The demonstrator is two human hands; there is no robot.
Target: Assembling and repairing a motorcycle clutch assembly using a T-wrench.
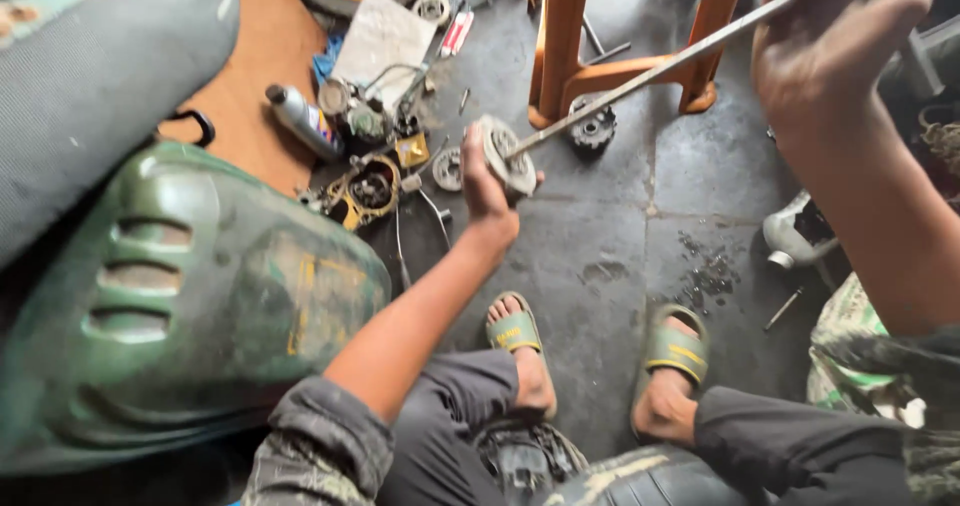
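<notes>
head view: nearest the camera, a green body panel (180, 296) fills the lower left, above the person's knees and sandalled feet. left hand (485, 181) is closed around a round metal clutch-like disc (508, 156), holding it on edge just above the concrete floor (600, 236). right hand (830, 36) is fisted on a long steel rod (650, 76) whose tip sits in the disc's centre. judged status: disc is off its machine and under work; stripped parts (375, 181) (loose, beside it) are not yet refitted.

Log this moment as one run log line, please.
left hand: holds round grey metal disc part | right hand: grips long steel rod | rod tip on disc
</notes>
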